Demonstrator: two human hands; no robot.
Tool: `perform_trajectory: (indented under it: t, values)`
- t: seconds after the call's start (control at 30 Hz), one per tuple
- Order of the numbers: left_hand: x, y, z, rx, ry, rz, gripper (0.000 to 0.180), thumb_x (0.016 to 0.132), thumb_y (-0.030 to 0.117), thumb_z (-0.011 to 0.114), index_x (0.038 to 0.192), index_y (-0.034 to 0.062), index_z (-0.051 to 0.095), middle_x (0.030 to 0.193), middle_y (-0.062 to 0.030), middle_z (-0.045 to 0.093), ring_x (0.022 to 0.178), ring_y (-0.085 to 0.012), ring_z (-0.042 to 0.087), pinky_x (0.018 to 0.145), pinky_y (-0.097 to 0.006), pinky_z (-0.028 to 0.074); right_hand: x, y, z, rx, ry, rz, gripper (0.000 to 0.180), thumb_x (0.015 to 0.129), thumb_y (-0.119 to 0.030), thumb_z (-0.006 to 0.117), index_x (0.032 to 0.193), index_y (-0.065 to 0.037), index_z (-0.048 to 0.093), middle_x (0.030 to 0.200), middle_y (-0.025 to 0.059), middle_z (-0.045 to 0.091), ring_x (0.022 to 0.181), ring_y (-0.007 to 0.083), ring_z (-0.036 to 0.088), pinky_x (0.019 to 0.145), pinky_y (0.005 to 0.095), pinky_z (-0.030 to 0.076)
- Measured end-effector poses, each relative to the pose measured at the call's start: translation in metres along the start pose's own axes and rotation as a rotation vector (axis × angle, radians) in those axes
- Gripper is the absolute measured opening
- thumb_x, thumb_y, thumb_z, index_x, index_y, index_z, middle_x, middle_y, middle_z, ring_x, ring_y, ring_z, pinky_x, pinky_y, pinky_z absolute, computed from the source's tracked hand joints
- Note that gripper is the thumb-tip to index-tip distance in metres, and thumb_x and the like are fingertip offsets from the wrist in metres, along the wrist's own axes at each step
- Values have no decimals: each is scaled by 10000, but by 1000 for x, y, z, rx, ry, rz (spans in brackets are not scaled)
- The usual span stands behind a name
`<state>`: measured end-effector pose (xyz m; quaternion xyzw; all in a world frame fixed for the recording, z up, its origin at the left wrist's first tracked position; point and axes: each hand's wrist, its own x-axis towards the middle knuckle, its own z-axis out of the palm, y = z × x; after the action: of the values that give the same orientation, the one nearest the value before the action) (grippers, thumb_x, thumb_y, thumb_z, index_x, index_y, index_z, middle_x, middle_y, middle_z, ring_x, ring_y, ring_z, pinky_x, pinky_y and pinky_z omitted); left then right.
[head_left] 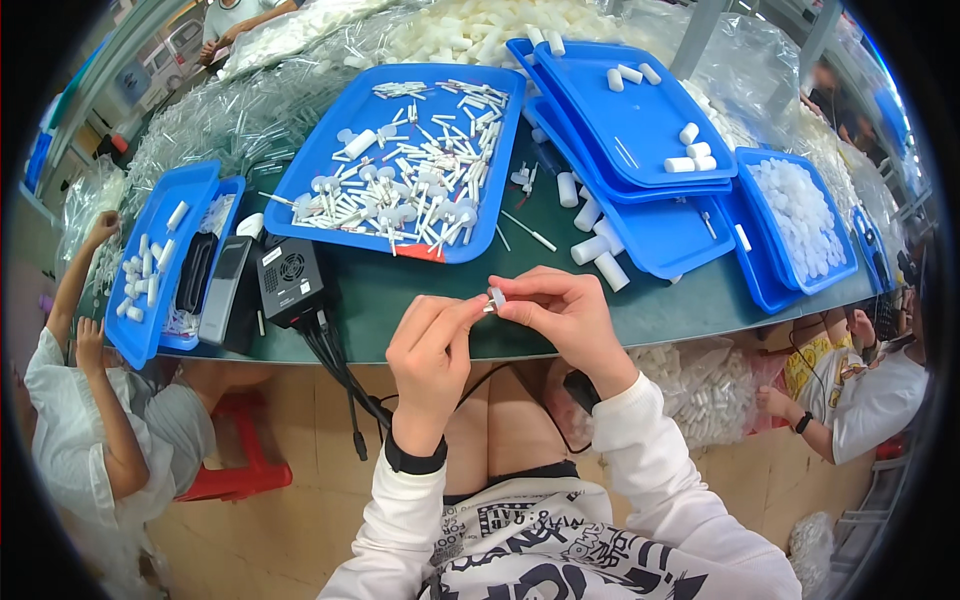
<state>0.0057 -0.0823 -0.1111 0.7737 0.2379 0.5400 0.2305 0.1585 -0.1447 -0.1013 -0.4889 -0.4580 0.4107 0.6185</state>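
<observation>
Just above the near edge of the green table, my two hands meet at a small white plastic part [495, 298]. Its wider, greyish-white end is pinched between the thumb and forefinger of my right hand [570, 315]. The fingertips of my left hand [432, 345] are closed on its other side. Much of the part is hidden by my fingers. Straight beyond my hands lies a big blue tray [290, 225] with many thin white sticks, some with round translucent discs. One loose stick [530, 230] rests on the table between this tray and several white foam cylinders.
Stacked blue trays [640, 130] hold white cylinders at the right; another blue tray [850, 262] carries white discs. A black box with a fan [290, 280] and cables stands left, near a smaller blue tray [135, 345]. Co-workers sit at both sides. Plastic bags pile up at the back.
</observation>
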Motion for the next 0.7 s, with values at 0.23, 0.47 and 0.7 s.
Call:
perform_trajectory:
  t: [0.23, 0.47, 0.7]
  values:
    - [2, 0, -1, 17, -7, 40, 225, 705, -122, 636, 868, 26, 680, 745, -70, 618, 641, -210, 577, 543, -294, 461, 0, -3, 1, 13, -13, 43, 198, 797, 16, 678, 991, 54, 668, 980, 114, 665, 880, 149, 648, 794, 251, 519]
    - [-1, -1, 4, -8, 1, -8, 183, 734, -102, 652, 870, 16, 685, 753, -72, 627, 623, -159, 582, 529, -246, 450, 0, -2, 3, 50, 2, 44, 200, 814, -24, 677, 1000, 45, 652, 950, 106, 672, 864, 144, 649, 776, 256, 515]
    - [8, 4, -8, -275, -128, -106, 331, 756, 7, 626, 1087, 1, 611, 978, -117, 642, 740, -193, 592, 672, -274, 483, 14, -83, -6, -503, -101, 77, 231, 800, -198, 688, 919, -5, 648, 766, 57, 661, 688, 104, 610, 614, 244, 483]
